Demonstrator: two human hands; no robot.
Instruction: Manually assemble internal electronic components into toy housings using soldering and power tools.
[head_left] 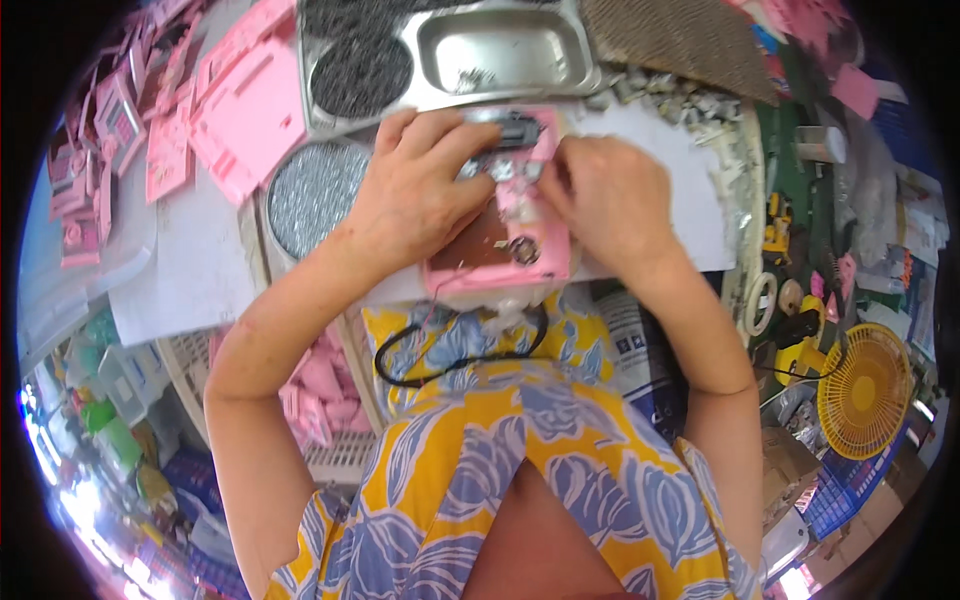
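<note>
1. The pink casing (556, 238) is lying on the worktop (165, 295) at its near edge, in front of the person, with a dark block (518, 131) sitting at its far end.
2. The left hand (425, 178) is bending its fingers over the casing's left side; the right hand (612, 195) is curling in at the right edge, fingertips drawn together — what either is gripping, I cannot tell.
3. A round container of silvery pieces (318, 195) is standing just left of the left hand.
4. Beyond the casing, a steel tray (500, 45) is holding a dark heap (362, 77) in its round compartment.
5. Pink panels (250, 110) are piling up leftward; small pale parts (690, 110) are lying rightward, beside a brown board (680, 45).
6. Farther right — below the worktop — a yellow basket (865, 390) is resting near a blue crate (850, 485).
</note>
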